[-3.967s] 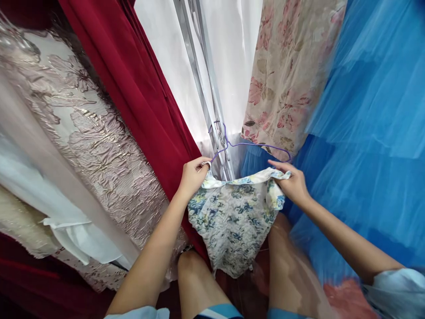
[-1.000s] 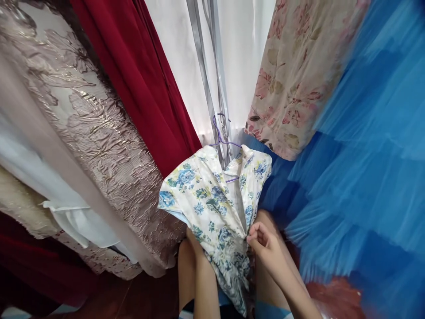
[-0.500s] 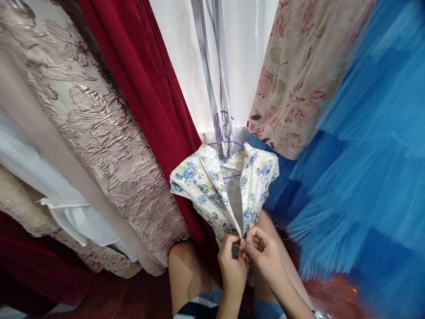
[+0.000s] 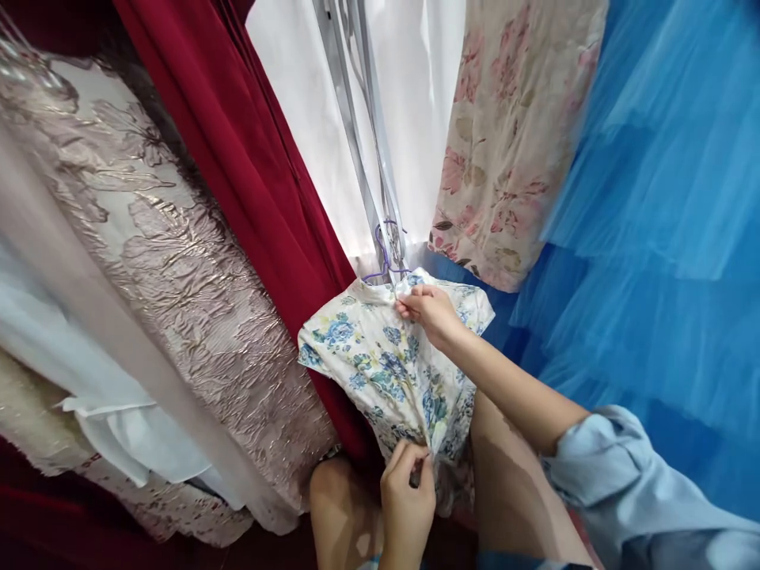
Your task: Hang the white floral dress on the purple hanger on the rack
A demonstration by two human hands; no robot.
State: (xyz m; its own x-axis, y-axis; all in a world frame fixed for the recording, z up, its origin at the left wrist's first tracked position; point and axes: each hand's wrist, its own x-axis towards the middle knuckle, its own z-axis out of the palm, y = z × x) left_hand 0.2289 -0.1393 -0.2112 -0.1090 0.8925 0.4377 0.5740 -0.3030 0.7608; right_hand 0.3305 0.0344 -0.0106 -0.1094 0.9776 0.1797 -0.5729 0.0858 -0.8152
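Note:
A white dress with blue and yellow flowers (image 4: 362,340) hangs on a purple wire hanger (image 4: 385,257) between my knees. Its back opening is closed along the middle up to the collar. At the neckline, my right hand (image 4: 428,311) is closed in a pinch at the top of the seam; a zipper pull there is too small to make out. Lower down, my left hand (image 4: 409,483) pinches the dress fabric at the waist, below the seam line. Grey ribbons (image 4: 356,119) run down behind the hanger.
Hanging garments surround the dress: a dark red one (image 4: 237,158) and a pink brocade one (image 4: 195,261) on the left, a white one (image 4: 285,71) behind. A pink-flowered cloth (image 4: 499,174) and a blue tulle gown (image 4: 641,261) hang on the right.
My right hand has moved up from the waist to the neckline. The dress's back opening, which gaped before, is now closed. My left hand stays low on the dress.

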